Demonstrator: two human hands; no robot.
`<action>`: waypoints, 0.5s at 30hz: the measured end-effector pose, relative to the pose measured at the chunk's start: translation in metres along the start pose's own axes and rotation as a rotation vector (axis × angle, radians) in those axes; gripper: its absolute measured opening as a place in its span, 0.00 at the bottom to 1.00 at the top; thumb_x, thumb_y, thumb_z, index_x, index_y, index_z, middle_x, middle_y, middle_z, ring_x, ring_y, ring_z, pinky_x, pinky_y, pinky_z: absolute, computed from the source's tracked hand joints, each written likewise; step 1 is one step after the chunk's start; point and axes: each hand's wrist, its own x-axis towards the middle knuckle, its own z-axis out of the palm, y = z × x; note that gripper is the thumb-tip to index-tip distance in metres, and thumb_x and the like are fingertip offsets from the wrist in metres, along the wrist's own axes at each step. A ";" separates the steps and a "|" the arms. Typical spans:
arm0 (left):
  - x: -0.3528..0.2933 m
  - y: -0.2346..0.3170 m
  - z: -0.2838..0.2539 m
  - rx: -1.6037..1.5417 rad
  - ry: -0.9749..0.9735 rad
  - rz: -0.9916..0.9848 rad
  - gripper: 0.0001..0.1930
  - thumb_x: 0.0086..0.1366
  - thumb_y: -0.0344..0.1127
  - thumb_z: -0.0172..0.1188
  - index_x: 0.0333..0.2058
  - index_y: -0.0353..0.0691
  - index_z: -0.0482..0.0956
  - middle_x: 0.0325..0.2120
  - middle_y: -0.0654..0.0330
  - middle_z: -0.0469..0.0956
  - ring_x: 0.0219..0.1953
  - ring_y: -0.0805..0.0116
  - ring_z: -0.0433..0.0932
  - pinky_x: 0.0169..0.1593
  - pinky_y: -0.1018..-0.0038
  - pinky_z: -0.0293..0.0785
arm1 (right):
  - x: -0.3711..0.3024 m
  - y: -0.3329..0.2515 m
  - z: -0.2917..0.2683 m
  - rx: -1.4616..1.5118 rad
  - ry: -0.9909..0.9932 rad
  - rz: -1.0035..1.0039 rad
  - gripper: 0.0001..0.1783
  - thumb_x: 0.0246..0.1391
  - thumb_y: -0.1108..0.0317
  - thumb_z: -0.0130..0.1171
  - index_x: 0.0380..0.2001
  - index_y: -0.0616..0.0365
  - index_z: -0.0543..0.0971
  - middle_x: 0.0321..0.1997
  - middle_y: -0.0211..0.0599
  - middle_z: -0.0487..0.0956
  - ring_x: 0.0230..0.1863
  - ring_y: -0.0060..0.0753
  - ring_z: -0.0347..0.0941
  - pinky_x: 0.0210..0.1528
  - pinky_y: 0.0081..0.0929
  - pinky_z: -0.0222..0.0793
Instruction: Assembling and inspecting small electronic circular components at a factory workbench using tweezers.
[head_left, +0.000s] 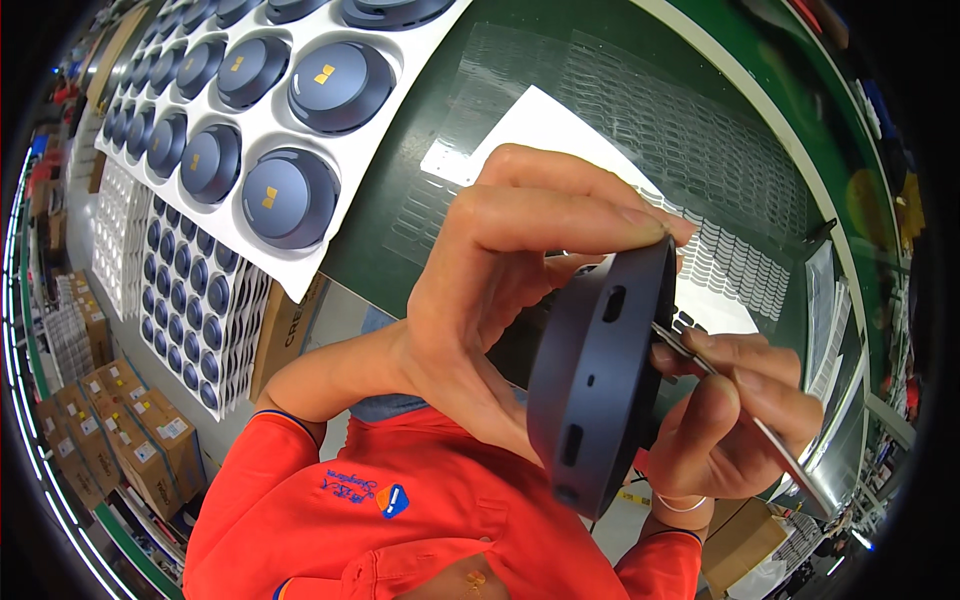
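My left hand (pixel 472 275) is closed around a dark blue headphone ear cup (pixel 597 385), thumb and fingers gripping its rim from opposite sides. The cup is turned on edge, so its side wall with slots and a small hole shows. In my right hand (pixel 725 425) is a pair of slim metal tweezers (pixel 775 440), pinched between thumb and fingers. Their tips reach the cup's far face near the rim. That face is turned away, so what the tips touch there is hidden.
A white moulded tray (pixel 303 284) of blue ear cups with gold emblems lies at the left. White and clear sheets of die-cut pieces (pixel 735 265) lie on the green tabletop (pixel 385 225). Further left are stacked trays (pixel 185 300) and cardboard boxes (pixel 130 430).
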 end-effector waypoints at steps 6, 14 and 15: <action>-0.003 0.003 0.000 -0.027 0.001 -0.059 0.47 0.37 0.34 0.82 0.54 0.39 0.61 0.48 0.45 0.65 0.53 0.45 0.75 0.53 0.55 0.80 | -0.002 0.001 -0.011 -0.141 -0.124 -0.192 0.16 0.57 0.73 0.60 0.45 0.60 0.66 0.40 0.54 0.77 0.33 0.40 0.79 0.31 0.28 0.79; -0.002 0.000 -0.001 -0.054 -0.025 -0.029 0.47 0.39 0.36 0.81 0.55 0.37 0.59 0.49 0.45 0.64 0.53 0.44 0.75 0.53 0.55 0.80 | 0.002 0.006 -0.018 -0.086 -0.102 -0.273 0.21 0.53 0.72 0.66 0.45 0.60 0.66 0.40 0.55 0.77 0.32 0.41 0.78 0.29 0.29 0.80; -0.002 -0.001 -0.002 -0.053 -0.025 -0.029 0.47 0.39 0.36 0.81 0.55 0.37 0.59 0.49 0.45 0.64 0.53 0.44 0.75 0.53 0.55 0.80 | 0.002 0.007 -0.020 -0.104 -0.086 -0.288 0.21 0.54 0.70 0.64 0.46 0.58 0.65 0.40 0.55 0.78 0.31 0.40 0.77 0.27 0.26 0.77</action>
